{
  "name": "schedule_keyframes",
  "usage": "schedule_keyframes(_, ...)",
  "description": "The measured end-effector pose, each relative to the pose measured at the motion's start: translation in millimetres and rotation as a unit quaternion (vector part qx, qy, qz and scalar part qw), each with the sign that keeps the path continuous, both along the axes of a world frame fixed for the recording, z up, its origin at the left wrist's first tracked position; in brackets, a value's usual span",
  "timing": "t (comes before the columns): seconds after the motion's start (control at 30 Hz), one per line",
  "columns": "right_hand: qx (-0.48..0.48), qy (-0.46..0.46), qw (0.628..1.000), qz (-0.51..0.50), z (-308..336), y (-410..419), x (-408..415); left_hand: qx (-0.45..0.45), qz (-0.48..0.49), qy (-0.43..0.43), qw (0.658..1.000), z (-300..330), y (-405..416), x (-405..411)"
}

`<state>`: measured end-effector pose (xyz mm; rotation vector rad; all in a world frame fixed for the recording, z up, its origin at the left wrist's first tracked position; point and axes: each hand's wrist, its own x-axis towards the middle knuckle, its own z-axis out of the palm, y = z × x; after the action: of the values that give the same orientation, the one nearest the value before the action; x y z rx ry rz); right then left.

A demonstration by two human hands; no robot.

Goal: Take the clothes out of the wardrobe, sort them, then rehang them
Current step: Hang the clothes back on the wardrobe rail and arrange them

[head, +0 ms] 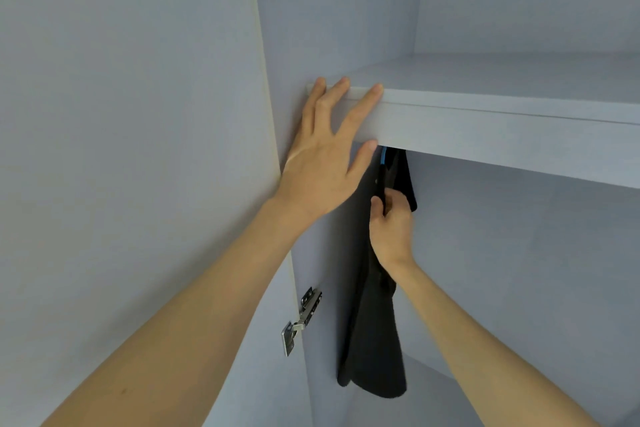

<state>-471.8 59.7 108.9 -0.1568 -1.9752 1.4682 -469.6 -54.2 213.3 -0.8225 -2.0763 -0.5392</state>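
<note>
Dark garment [375, 340] hangs inside the pale grey wardrobe [519, 253], under the shelf [502, 121] and close to the left inner wall, its long black fabric dropping straight down to a rounded lower end. From my feed I see a blue hanger [383, 158] showing only as a thin curved strip just beneath the shelf's front edge; the rail it hooks on is hidden from me. My right hand [391, 225] reaches up into the compartment, and its grip is pinched on the upper part of the dark garment, thumb and fingers pressed together on a black edge near the hanger. My left hand [329, 152] lies flat against the shelf's front edge at the left corner, the fingers spread wide, fingertips over the top lip and thumb tucked under the lower edge; it holds nothing. A metal hinge [300, 321] sits on the wardrobe's side panel below my left forearm, beside the open door [121, 149]. I can read no label, brand or writing on anything.
</note>
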Motion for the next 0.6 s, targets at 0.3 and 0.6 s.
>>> schedule_keyframes(0.3,0.029,-0.095,0.995,-0.026,-26,8,-39,0.018,-0.004,0.006,1.0,-3,2,-4)
schedule_keyframes(0.6,0.063,-0.105,0.992,0.026,-32,-22,-69,0.013,-0.009,0.012,1.0,-5,2,-6)
